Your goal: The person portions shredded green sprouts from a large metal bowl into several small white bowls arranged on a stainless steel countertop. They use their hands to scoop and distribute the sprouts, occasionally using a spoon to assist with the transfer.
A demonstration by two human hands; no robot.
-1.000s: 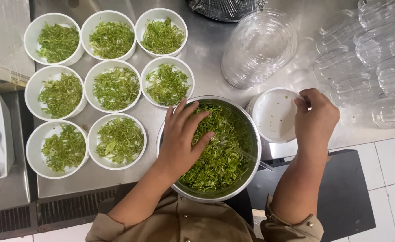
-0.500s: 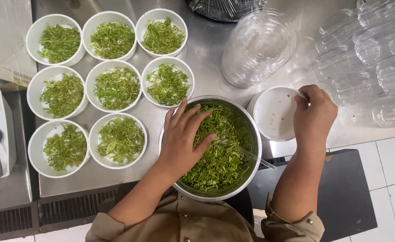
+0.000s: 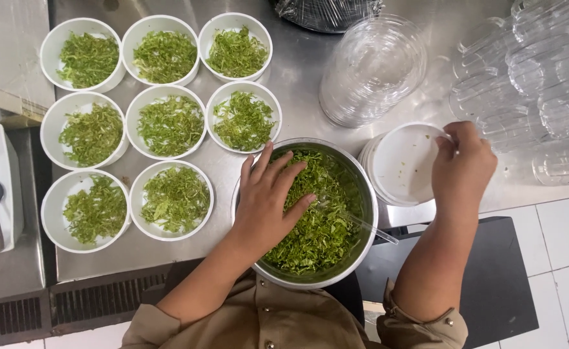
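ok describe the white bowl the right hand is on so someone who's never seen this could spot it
Start at the big steel bowl of shredded greens at the counter's near edge. Just to its right sits a stack of white bowls, where the right hand grips the top one's far rim. Unlike the eight white bowls at the left, it holds no greens, only a few specks.

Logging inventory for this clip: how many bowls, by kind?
White bowls filled with shredded greens: 8
Stack of empty white bowls, under the right hand: 1
Metal bowl, with the left hand in it: 1
Total: 10
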